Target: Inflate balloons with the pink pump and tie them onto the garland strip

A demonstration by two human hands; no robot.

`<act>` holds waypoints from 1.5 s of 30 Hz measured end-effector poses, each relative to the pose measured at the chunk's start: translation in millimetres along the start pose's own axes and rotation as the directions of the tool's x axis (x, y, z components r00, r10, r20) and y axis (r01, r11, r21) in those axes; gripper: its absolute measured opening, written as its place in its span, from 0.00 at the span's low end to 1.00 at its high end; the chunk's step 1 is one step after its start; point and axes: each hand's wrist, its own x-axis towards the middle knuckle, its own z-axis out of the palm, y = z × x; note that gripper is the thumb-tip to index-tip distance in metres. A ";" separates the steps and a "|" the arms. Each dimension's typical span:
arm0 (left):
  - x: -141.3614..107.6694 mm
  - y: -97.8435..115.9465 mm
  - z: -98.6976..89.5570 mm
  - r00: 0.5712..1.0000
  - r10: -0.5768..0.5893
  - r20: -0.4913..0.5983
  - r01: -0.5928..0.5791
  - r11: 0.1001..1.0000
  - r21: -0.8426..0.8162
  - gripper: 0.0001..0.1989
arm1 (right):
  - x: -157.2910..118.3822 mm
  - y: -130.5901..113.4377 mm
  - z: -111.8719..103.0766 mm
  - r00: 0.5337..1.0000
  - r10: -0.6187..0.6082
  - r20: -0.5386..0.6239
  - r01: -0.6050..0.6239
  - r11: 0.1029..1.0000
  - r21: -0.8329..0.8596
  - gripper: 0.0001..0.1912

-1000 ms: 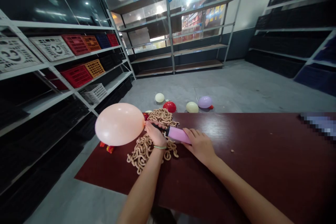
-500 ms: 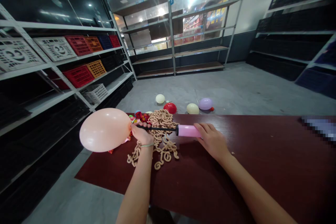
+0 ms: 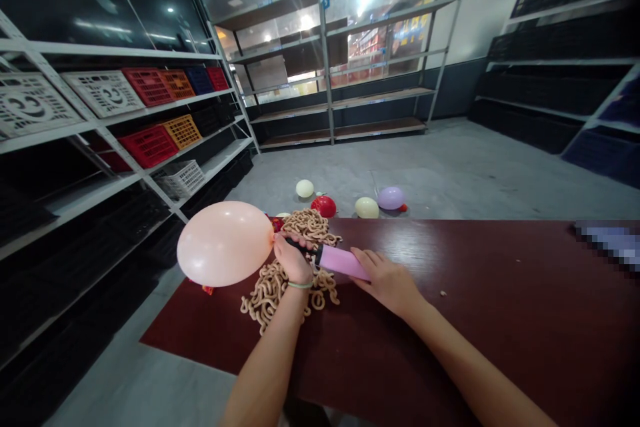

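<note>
A large peach balloon (image 3: 225, 244) hangs over the left part of the table, its neck at the fingers of my left hand (image 3: 295, 259). That hand is closed round the black handle end of a hand pump, beside the balloon's neck. The pump's pink barrel (image 3: 343, 262) slants down to the right, and my right hand (image 3: 387, 280) is wrapped round its far end. Little of the black rod shows between handle and barrel. Beneath the pump lies a heap of tan curly strands (image 3: 270, 290), partly hidden by my left hand and wrist.
The dark red table (image 3: 480, 320) bears a blurred flat object (image 3: 613, 243) at its right edge. On the floor beyond are a red balloon (image 3: 324, 206), a purple balloon (image 3: 391, 198) and pale balloons (image 3: 367, 207). Shelves with crates (image 3: 150, 87) stand left.
My left hand and the peach balloon have moved right, towards the barrel, and the rod has slid mostly inside. The pump now tilts down to the right; my right hand has shifted slightly left and down.
</note>
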 end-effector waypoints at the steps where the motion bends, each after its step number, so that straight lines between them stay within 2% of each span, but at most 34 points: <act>1: 4.4 4.5 -1.1 1.000 0.018 -0.016 -0.019 1.000 -0.011 0.11 | 0.1 6.5 -3.3 1.000 -0.015 -0.003 0.015 1.000 -0.014 0.25; 6: 30.5 30.3 -9.6 0.985 0.076 -0.155 -0.085 0.995 -0.052 0.08 | -2.1 34.6 -18.4 0.997 -0.042 -0.071 0.034 0.992 -0.119 0.23; 8: 37.4 36.5 -12.7 0.977 0.072 -0.203 -0.085 0.995 -0.054 0.08 | -3.7 35.0 -19.1 0.994 -0.048 -0.099 0.035 0.991 -0.126 0.22; 11: 37.0 37.4 -12.6 0.969 0.106 -0.223 -0.113 0.993 -0.022 0.08 | -4.7 20.1 -13.8 0.991 -0.066 -0.115 0.056 0.994 -0.089 0.22; 14: 21.9 26.7 -6.3 0.974 0.135 -0.183 -0.135 0.991 0.014 0.09 | -3.0 -2.7 -5.5 0.992 -0.048 -0.117 0.045 0.998 -0.033 0.23; 16: 7.5 15.0 -1.0 0.988 0.108 -0.114 -0.105 0.994 0.031 0.10 | -2.0 -13.2 -0.9 0.993 -0.031 -0.112 0.034 0.999 0.023 0.25; 18: -5.0 3.7 3.1 0.998 0.060 -0.034 -0.058 0.997 0.045 0.12 | -2.1 -16.0 1.9 0.995 -0.021 -0.097 0.028 0.997 0.066 0.26; 21: -11.4 -4.1 5.4 0.999 -0.002 0.033 0.000 0.999 0.046 0.13 | -3.2 -6.8 1.4 0.997 -0.018 -0.074 0.022 0.999 0.047 0.26; 24: -1.2 3.4 2.3 1.000 0.021 0.008 -0.021 1.000 0.002 0.12 | -2.7 9.7 -4.4 0.996 -0.037 -0.079 0.035 0.999 -0.026 0.24; 29: 27.6 29.9 -9.4 0.990 0.089 -0.109 -0.094 0.995 -0.043 0.09 | -1.6 32.6 -14.8 0.989 -0.070 -0.128 0.059 0.994 -0.090 0.24; 34: 37.5 41.5 -13.2 0.976 0.121 -0.180 -0.136 0.988 -0.073 0.09 | -2.9 26.4 -17.4 0.983 -0.072 -0.171 0.062 0.996 -0.061 0.23; 37: 26.7 34.3 -8.2 0.980 0.115 -0.160 -0.124 0.991 -0.051 0.09 | -2.7 8.7 -14.6 0.984 -0.040 -0.172 0.033 0.999 -0.042 0.22; 40: 6.2 16.2 -1.3 0.990 0.100 -0.096 -0.102 0.995 -0.014 0.11 | -4.1 -5.8 -7.6 0.991 -0.021 -0.134 0.023 1.000 0.016 0.24; 43: -10.5 -0.9 2.5 0.999 0.028 0.015 -0.028 0.999 0.015 0.13 | -6.6 -9.8 0.1 0.997 -0.002 -0.079 0.008 0.997 0.071 0.25; 45: -12.8 -4.1 2.8 0.998 0.000 0.062 -0.001 1.000 0.023 0.14 | -6.7 -7.2 2.1 0.998 -0.010 -0.057 0.014 0.998 0.067 0.25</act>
